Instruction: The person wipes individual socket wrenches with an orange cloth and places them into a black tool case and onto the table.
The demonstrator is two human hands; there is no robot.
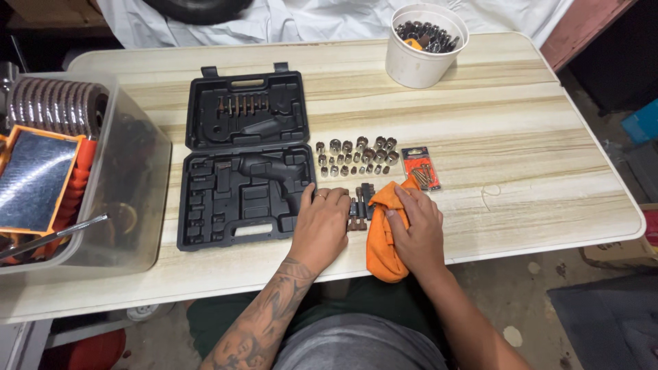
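Observation:
My left hand (321,226) lies palm down on the table beside the right edge of an open black tool case (243,157), fingers touching a small dark holder of bits (358,209). A black power screwdriver (271,168) rests in the case's lower half. My right hand (415,229) presses on an orange cloth (382,240) that drapes over the table's front edge. Just beyond both hands, several small metal sockets (356,156) stand in rows. A small orange packet of screws (421,168) lies right of them.
A white bucket (415,62) with metal bits stands at the back right. A clear plastic bin (130,199) with sanding discs and orange items takes up the left. The light wooden table (521,151) ends near my lap; white cloth lies behind it.

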